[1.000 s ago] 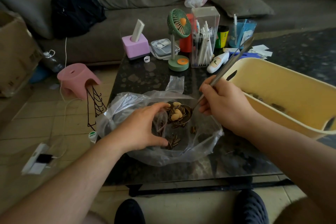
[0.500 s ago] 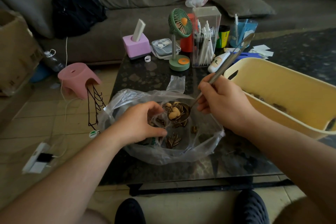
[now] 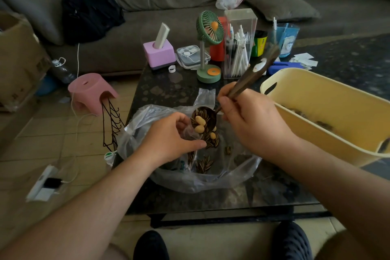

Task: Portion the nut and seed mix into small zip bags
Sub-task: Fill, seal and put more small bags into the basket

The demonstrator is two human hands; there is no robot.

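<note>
Head view: right hand (image 3: pixel 251 120) grips a spoon (image 3: pixel 234 93) tipped over the small zip bag (image 3: pixel 191 133), which the left hand (image 3: pixel 168 139) pinches open above a large plastic bag (image 3: pixel 211 179) on the counter (image 3: pixel 168 91); yellow tub (image 3: pixel 329 112) at three o'clock.

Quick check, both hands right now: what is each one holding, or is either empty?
Left hand: pinches the small zip bag open under the spoon.
Right hand: grips the spoon, tipped, loaded with nuts and seeds.
</note>
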